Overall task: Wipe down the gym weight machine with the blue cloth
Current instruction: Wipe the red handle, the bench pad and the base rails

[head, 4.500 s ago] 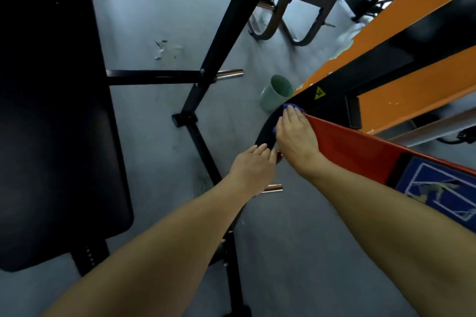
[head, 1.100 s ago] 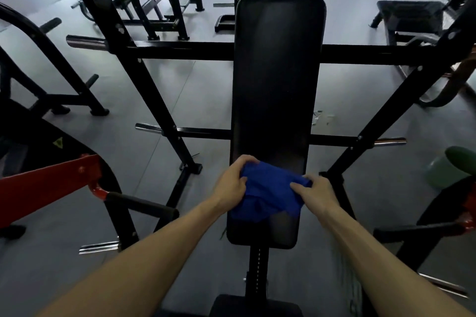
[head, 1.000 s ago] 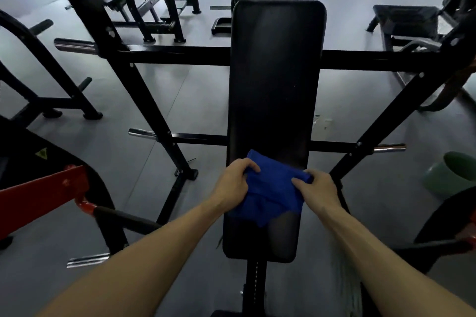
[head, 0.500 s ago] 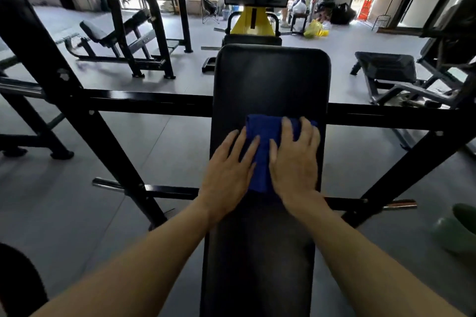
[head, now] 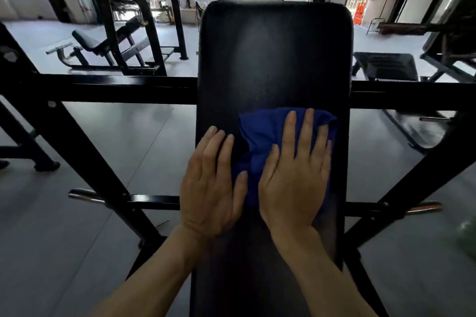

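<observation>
Both hands flat on the long black padded vinyl bench pad of the weight machine, mid-wipe. Right hand lies palm-down on the crumpled blue cloth, fingers straight and slightly spread, pressing the cloth onto the pad; no pinch, nothing curled round it. Left hand is also flat and palm-down, fingers straight and close together, mostly on bare pad just left of the cloth, thumb side touching or overlapping the cloth's left edge; can't tell which.

Cloth sits about mid-length on the pad, right of centre, bunched, its far edge poking out past the right fingertips. The pad runs away from the camera, crossing the black steel crossbar of the frame.

Handling, judged: cloth is light, soft and limp, folds and bunches easily, and won't hold shape, so a flat palm spread over its middle should drive it better than an edge grip. Vinyl looks smooth and slightly glossy, so the cloth should slide readily under pressure but may creep out from under the palm. The pad is firm and takes body weight.

Progress, judged: far half of the pad and the frame bars probably remain to be done.

Background: another black bench on grey floor.
</observation>
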